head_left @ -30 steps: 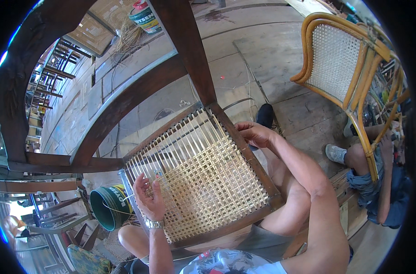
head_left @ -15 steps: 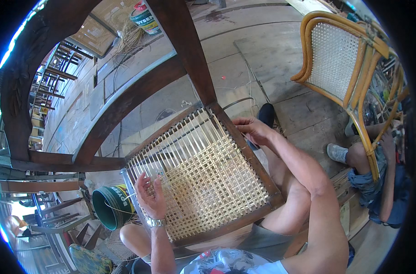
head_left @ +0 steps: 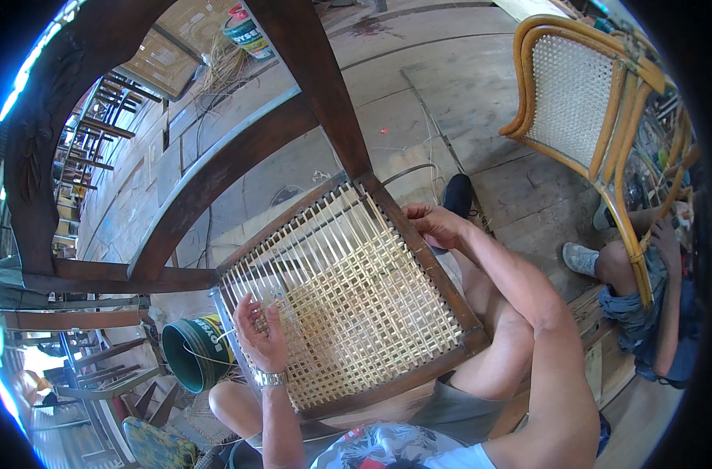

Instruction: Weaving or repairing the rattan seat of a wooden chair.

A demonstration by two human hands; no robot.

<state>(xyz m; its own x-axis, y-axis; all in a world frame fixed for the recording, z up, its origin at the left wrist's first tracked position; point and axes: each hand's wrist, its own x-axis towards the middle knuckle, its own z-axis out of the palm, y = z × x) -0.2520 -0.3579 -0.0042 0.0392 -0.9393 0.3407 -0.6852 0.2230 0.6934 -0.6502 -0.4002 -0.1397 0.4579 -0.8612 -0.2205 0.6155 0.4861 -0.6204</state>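
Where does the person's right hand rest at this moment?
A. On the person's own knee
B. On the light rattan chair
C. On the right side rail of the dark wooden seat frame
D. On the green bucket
C: the right hand lies on the dark wooden seat frame beside the woven cane panel, far from the green bucket and the rattan chair.

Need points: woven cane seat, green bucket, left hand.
woven cane seat (head_left: 356, 305), head view, on the woven middle of the panel.
green bucket (head_left: 196, 356), head view, on its outer wall near the rim.
left hand (head_left: 261, 338), head view, on the back of the hand.
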